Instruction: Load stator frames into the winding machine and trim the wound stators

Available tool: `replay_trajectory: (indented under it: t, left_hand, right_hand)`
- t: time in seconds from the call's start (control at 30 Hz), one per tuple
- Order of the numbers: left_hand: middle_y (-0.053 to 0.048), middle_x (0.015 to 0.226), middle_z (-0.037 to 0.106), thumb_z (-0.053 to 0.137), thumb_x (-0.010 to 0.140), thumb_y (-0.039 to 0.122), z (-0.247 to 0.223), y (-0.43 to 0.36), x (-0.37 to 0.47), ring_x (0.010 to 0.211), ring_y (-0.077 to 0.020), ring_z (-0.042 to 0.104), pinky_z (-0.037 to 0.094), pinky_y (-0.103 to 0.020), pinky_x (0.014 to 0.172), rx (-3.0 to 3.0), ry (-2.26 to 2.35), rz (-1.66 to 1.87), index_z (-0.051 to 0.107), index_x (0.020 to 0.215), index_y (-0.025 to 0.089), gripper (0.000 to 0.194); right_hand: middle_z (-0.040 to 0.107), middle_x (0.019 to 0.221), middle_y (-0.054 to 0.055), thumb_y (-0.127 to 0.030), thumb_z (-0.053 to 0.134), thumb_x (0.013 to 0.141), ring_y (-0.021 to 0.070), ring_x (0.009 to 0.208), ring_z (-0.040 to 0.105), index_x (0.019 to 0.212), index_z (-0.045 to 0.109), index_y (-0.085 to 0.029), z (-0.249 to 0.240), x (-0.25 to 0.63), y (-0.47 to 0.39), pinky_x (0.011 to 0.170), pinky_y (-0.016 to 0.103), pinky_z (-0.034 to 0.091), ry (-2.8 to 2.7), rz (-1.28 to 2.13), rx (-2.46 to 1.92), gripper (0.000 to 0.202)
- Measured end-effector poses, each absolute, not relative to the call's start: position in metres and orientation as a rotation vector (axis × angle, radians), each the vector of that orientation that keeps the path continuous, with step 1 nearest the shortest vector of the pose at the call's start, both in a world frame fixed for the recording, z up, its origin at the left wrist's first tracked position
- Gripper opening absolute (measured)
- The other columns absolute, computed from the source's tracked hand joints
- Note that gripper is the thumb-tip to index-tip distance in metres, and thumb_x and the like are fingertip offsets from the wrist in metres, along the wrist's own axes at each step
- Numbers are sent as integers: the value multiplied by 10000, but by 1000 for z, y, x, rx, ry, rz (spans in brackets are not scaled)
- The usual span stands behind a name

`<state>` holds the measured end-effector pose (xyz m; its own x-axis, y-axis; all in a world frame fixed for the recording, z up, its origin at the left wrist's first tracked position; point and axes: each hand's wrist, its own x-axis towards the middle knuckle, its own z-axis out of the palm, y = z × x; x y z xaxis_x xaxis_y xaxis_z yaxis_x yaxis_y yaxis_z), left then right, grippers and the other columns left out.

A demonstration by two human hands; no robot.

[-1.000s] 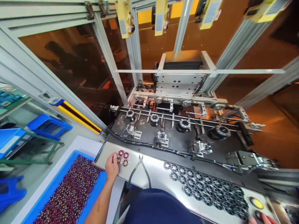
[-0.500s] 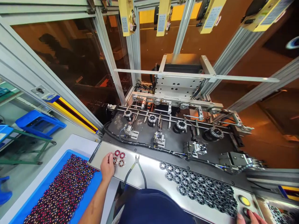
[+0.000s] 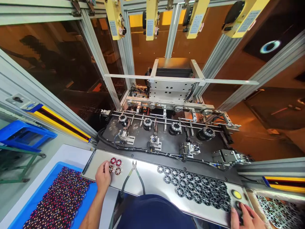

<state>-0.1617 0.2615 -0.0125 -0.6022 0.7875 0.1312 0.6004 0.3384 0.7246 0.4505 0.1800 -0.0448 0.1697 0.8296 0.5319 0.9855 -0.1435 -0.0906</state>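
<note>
My left hand [image 3: 103, 178] rests at the left end of the metal tray [image 3: 152, 187], its fingers curled together beside red and copper-wound round parts [image 3: 118, 163]; anything inside the fingers is hidden. At the tray's right end, my right hand [image 3: 247, 218] has thumb and fingers apart around a dark round button [image 3: 238, 205], just below a yellow button [image 3: 236, 194]. Pliers [image 3: 133, 173] with dark green handles lie open between the wound parts and several rows of black-and-silver round parts [image 3: 196, 188].
A blue tray [image 3: 17, 216] full of wound parts stands at lower left. Behind the metal tray is a machine bed [image 3: 140, 133] with four round fixtures. A box of metal rings [image 3: 278, 210] is at lower right, and a blue stool [image 3: 26, 135] at left.
The view has turned, so the machine and the tray's right side appear further left, with more of the ring box showing. Both hands keep nearly the same places on the tray.
</note>
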Motion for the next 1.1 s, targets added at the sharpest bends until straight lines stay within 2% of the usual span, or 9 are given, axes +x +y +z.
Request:
replay_trajectory:
  t: [0.27,0.43,0.63,1.1]
  left_hand:
    - [-96,1121,707,469,965,456,-12,262,-162,1086,-234,648,478,-470,984,1248,2392,1069,655,1095,162,371]
    - [-119,1109,729,411,928,471,-9,264,-161,1090,-266,654,483,-408,982,1243,2421,1030,674,1068,183,415]
    - [-149,1120,730,390,898,487,-4,266,-159,1095,-306,649,475,-434,980,1233,2450,979,680,1052,168,458]
    - [-128,1104,742,409,867,490,2,269,-156,1061,-290,669,499,-399,939,1197,2489,942,686,1038,183,448]
  right_hand:
    - [612,1097,236,-508,388,900,379,970,610,1110,655,-22,-49,450,177,829,472,494,-1697,-511,-2054,593]
    - [604,1130,235,-512,404,917,370,990,602,1141,639,-36,-50,448,175,842,474,486,-1662,-469,-2064,577]
    - [593,1147,221,-479,423,934,352,1033,589,1172,616,-61,-52,446,174,863,467,488,-1644,-426,-2080,519]
    - [602,1162,231,-467,413,957,352,1018,593,1188,605,-56,-49,442,175,858,468,495,-1640,-455,-2073,509]
